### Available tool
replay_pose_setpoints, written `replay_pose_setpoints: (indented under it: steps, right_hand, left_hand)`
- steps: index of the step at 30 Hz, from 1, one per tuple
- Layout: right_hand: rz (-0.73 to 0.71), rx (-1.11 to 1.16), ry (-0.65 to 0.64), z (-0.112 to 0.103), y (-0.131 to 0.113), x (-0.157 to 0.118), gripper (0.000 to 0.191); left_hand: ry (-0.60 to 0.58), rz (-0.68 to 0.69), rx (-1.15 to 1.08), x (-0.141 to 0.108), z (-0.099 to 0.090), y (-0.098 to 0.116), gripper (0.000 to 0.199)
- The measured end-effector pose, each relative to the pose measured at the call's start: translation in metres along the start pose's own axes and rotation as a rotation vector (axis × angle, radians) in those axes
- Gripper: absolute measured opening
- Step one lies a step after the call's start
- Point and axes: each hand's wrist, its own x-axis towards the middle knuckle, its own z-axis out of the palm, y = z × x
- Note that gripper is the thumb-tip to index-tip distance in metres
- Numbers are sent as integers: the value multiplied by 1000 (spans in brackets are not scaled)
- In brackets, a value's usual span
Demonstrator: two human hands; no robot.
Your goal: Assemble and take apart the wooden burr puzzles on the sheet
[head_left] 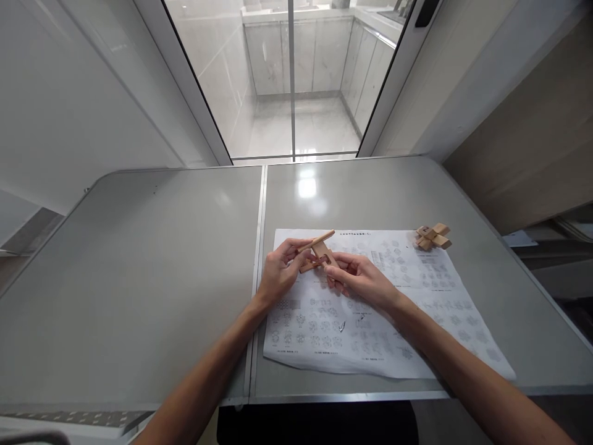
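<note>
Both hands meet above the printed instruction sheet, each gripping notched wooden puzzle pieces. My left hand closes its thumb and fingers on a long thin piece that slants up to the right. My right hand pinches the right end of a wider piece with a cut-out. A further wooden stick pokes out low between the hands; how the pieces fit together is partly hidden by my fingers. On the sheet's far right corner rests an assembled wooden burr puzzle, apart from both hands.
The grey folding table has a metal seam down its middle, just left of the sheet. A glass sliding door stands behind the far edge. A dark seat shows below the near edge.
</note>
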Motion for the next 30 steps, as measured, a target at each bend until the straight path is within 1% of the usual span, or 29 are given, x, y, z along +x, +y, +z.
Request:
replay_pose_setpoints:
  steps: [3,8,14,22,26,30]
  right_hand:
    - [7,-15,-4,-3,-1,-1,34]
    - [-4,-19,1,-2,0,0,32]
    - [-27,-23,40,1,3,1,36]
    - [-2,-51,1,-5,2,-1,33]
    - [-3,-57,1,-3,0,-1,33]
    - [-41,-33,67,0,2,2,36]
  left_hand:
    - [-26,-2,-12,1,-1,1,29]
    - [-18,11,22,1,-2,-2,29]
    - [-20,12,33,0,1,-4,30]
    - [-58,26,5,0,-3,-5,29]
    - [-54,40,19,1,-3,-5,29]
    - [-66,56,50,-2,4,-7,25]
